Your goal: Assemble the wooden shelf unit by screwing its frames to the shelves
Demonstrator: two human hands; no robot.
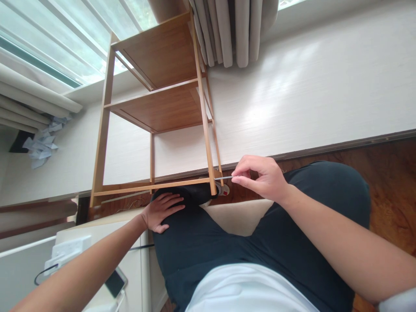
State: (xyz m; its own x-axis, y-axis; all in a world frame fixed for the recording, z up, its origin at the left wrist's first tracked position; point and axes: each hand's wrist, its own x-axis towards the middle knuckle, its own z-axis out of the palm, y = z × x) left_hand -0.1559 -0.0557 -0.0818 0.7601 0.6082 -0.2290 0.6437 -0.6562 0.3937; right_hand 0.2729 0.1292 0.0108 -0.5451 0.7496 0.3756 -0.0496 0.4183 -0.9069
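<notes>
A wooden shelf rack [204,108] stands in front of me, with two wide brown panels and a lower bar near the floor. My right hand [261,177] is closed, thumb and fingers pinching a thin grey metal hex key [222,177]. The key's far end meets the outer side of the rack's front right leg, close to the lower bar; its tip is hidden there. My left hand [163,211] lies flat on my left knee with its fingers spread and holds nothing. The rack's lower bar [182,183] passes just above that hand.
A white cabinet [134,268] at left carries a phone [115,282] and a white power strip [69,251]. Grey curtains [234,32] hang by the window. Crumpled paper [42,145] lies at far left. A pale wall [312,86] rises behind the rack.
</notes>
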